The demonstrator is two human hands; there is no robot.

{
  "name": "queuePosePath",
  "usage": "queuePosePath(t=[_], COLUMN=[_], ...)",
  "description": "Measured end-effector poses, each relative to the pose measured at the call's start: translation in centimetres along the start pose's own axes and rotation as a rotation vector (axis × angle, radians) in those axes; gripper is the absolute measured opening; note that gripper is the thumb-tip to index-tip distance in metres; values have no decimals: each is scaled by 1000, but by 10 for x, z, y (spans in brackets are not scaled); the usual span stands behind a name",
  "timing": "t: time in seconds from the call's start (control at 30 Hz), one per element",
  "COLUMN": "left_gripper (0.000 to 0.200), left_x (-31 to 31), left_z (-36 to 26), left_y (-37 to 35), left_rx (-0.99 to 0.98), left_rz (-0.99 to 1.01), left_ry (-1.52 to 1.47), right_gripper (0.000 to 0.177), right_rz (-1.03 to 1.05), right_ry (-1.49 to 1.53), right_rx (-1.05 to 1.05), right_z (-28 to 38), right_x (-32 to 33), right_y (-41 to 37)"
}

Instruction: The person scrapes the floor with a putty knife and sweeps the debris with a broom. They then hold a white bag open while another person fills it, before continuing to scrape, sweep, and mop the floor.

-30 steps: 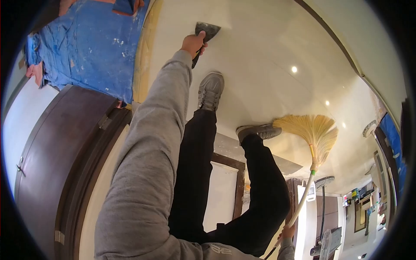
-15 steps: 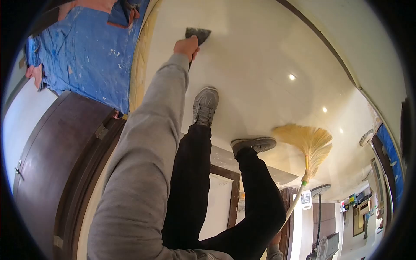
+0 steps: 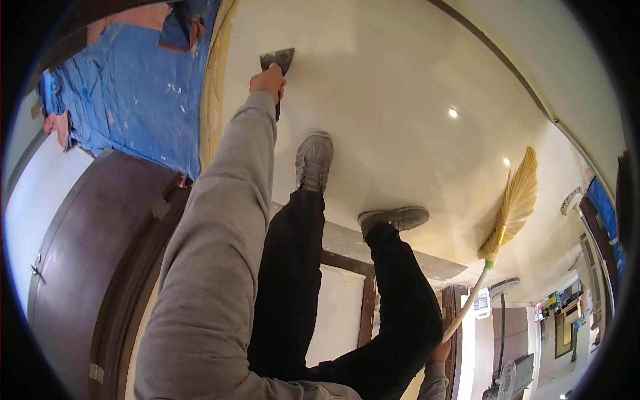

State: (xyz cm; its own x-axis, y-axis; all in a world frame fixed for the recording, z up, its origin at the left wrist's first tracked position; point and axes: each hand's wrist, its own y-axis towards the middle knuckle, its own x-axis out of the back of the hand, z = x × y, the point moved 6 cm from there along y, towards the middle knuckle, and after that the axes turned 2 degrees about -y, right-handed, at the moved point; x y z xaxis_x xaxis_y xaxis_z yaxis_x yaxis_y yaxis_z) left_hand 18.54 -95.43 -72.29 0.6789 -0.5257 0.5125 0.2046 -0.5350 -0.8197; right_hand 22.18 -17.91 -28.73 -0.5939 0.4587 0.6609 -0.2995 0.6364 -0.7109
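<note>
My left hand [image 3: 267, 83], at the end of a stretched grey sleeve, is closed around the handle of a scraper [image 3: 279, 60]. Its wide dark blade is smeared pale and lies over the light floor [image 3: 373, 100], close to the floor's taped left edge. Low on the right, my right hand [image 3: 438, 353] grips the pale handle of a grass broom [image 3: 512, 203], partly hidden by my knee. The broom's yellow bristles fan out narrowly over the floor, right of my shoes. One grey shoe [image 3: 313, 162] points ahead; the other shoe [image 3: 398, 219] is turned right.
Blue plastic sheeting [image 3: 140, 87], spotted with paint, covers the area at the left. Below it stands a dark brown door [image 3: 93, 247]. A dark strip [image 3: 493, 47] edges the floor at the upper right. Behind the broom are a standing fan [image 3: 505, 287] and room furnishings.
My left hand has moved left with the scraper, and the blade has turned. The broom head has swung right and away from my shoe, its bristles now seen narrower. More of my right hand shows.
</note>
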Motion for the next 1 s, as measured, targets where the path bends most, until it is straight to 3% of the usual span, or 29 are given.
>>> queuePosePath(t=[0.1,0.3,0.4,0.53,0.6,0.67,0.8,0.87,0.93,1.0], left_gripper=[30,32,35,38,38,38,34,32,33,34], left_x=[1,13,11,14,10,15,11,5,8,5], left_z=[-12,-2,-18,-20,-21,-14,-27,-24,-24,-30], left_y=[21,27,35,2,7,14,13,5,2,1], left_rx=[-69,-103,-154,-140,-122,-75,-170,-213,-117,-121], left_rz=[15,1,11,-96,-84,-88,-53,-9,-60,-65], left_ry=[-32,200,307,269,261,259,323,315,284,278], right_gripper=[23,29,32,34,34,34,36,38,39,38], right_rz=[64,1,-26,84,95,58,97,76,64,-61], right_ry=[-95,15,60,22,-41,-77,20,-34,-61,-176], right_rx=[199,69,143,91,246,268,160,123,122,156], right_z=[-22,6,-38,-16,-2,-7,-17,-21,-31,-56], right_x=[-2,-5,-6,0,-10,-10,-6,4,-4,2], right_y=[25,2,27,6,10,21,15,11,27,38])
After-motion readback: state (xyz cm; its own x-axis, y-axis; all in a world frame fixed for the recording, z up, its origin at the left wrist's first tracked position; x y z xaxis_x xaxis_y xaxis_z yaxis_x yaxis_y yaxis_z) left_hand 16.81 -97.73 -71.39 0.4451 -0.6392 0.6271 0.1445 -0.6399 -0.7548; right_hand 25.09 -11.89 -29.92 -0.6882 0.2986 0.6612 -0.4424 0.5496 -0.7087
